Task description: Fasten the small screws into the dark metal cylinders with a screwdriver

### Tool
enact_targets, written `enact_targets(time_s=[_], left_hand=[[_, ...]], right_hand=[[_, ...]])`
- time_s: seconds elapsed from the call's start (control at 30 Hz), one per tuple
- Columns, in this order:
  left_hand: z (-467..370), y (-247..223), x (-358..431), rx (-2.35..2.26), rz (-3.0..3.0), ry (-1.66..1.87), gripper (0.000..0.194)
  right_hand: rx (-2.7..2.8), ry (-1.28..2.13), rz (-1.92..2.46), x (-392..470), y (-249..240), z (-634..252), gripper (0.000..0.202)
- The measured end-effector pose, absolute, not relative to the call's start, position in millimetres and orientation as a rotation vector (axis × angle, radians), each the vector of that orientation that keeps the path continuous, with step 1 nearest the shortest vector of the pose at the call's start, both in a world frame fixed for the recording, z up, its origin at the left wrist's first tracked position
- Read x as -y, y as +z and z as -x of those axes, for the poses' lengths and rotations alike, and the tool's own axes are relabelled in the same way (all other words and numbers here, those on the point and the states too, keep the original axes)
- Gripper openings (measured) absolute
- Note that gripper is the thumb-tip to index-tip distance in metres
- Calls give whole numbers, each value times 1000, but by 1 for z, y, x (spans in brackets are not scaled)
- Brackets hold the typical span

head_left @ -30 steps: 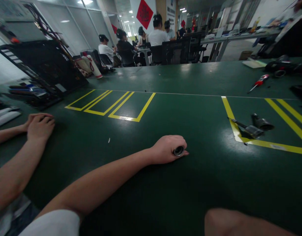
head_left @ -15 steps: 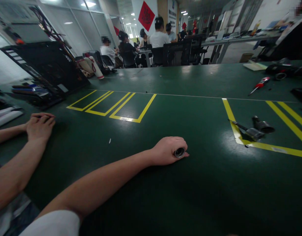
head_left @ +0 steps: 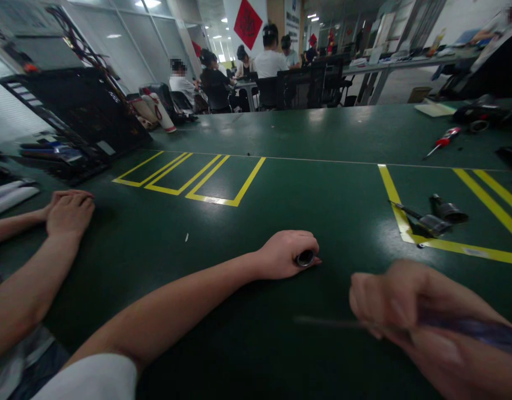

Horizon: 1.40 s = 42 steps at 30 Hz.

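My left hand rests on the green table, fingers wrapped around a metal cylinder. The cylinder's round, hollow end faces me, while the rest of it is hidden in my fist. At the lower right, my right hand is blurred and closed on a screwdriver, its thin shaft pointing left towards the cylinder but apart from it. A dark purplish handle shows partly between palm and fingers. Beyond my right hand, two metal parts lie within yellow tape, one with a thin rod.
A co-worker's hands rest on the table at left. Yellow tape marks several bays. A red screwdriver lies at the far right, near black equipment. A black frame leans at the back left beside a white bottle.
My right hand has come into view from the lower right, holding the screwdriver. My left hand stays in place with the metal cylinder. The co-worker's hands have barely moved.
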<state>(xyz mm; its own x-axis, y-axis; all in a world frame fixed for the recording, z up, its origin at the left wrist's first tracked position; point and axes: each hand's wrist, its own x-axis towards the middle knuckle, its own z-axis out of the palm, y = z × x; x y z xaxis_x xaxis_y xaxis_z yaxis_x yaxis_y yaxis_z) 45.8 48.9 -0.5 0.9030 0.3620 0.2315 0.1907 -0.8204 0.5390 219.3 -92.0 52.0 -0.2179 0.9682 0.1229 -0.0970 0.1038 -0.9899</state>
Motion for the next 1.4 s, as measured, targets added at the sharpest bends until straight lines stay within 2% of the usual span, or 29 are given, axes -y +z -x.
enact_targets(time_s=[0.07,0.17,0.37,0.53,0.67,0.87,0.97,1.23,1.4], left_hand=[[-46,-1,-49,-401,-2552,445,16],[-46,0,-49,-395,-2567,431,14],[-47,-1,-48,-369,-2637,416,12],[-47,1,-47,-314,-2695,398,11],[-46,3,-48,-333,-2623,397,10],[-47,3,-50,-394,-2478,453,16],[-47,2,-51,-405,-2461,486,17],[-47,-1,-50,-445,-2621,448,14],[-47,1,-47,-412,-2753,383,16]], right_hand=[[1297,1195,1115,83,40,-221,21],[1487,942,1308,78,31,-218,19],[1895,585,1253,79,36,-205,18],[1791,761,1327,76,31,-205,24],[1354,1058,1411,71,22,-211,30],[811,1379,1244,64,14,-207,25],[854,1315,1248,67,13,-206,23],[1590,834,1495,89,21,-199,17],[1603,921,1512,84,24,-201,23]])
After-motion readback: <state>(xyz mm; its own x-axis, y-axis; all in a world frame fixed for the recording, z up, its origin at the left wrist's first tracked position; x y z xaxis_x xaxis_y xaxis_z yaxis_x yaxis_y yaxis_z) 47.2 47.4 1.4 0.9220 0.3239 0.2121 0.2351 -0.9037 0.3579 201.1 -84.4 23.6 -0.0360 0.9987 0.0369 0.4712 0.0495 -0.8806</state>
